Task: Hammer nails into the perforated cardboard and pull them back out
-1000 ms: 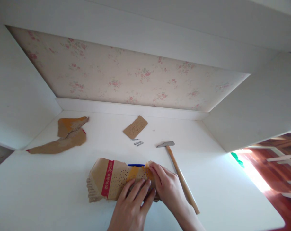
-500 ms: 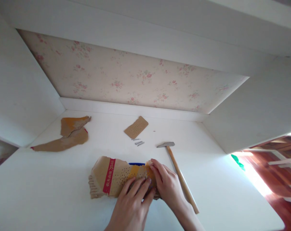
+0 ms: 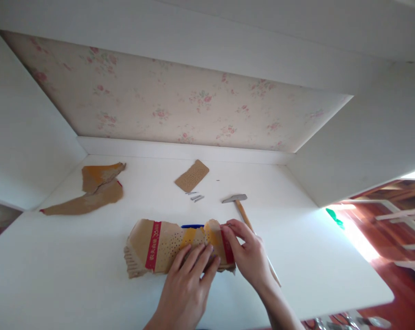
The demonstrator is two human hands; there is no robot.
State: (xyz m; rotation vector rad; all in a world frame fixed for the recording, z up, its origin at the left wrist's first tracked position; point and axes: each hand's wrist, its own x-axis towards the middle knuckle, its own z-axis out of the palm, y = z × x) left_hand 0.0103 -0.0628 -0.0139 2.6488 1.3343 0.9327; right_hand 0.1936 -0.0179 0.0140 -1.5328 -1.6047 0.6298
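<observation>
A torn piece of brown cardboard [image 3: 171,243] with red bands, a yellow patch and many punched holes lies on the white desktop. Under its far edge a strip of a blue object [image 3: 193,226] peeks out; the rest of that object is hidden. My left hand [image 3: 190,275] rests on the cardboard's near middle with its fingers spread. At the far right edge my right hand [image 3: 247,247] pinches the cardboard between thumb and forefinger, beside the red band. A hammer [image 3: 243,213] with a wooden handle lies just beyond and right of that hand, which partly covers the handle.
Several nails [image 3: 196,198] lie near a small perforated cardboard piece [image 3: 193,176]. Torn cardboard scraps [image 3: 94,192] are at the left. White side panels [image 3: 358,151] and a floral back wall [image 3: 200,110] enclose the desktop. Scissors [image 3: 317,323] show at bottom right.
My right hand has shifted from the yellow torn flap to the cardboard's right end, uncovering a second red band. My left hand stays on the cardboard. The view has tilted slightly.
</observation>
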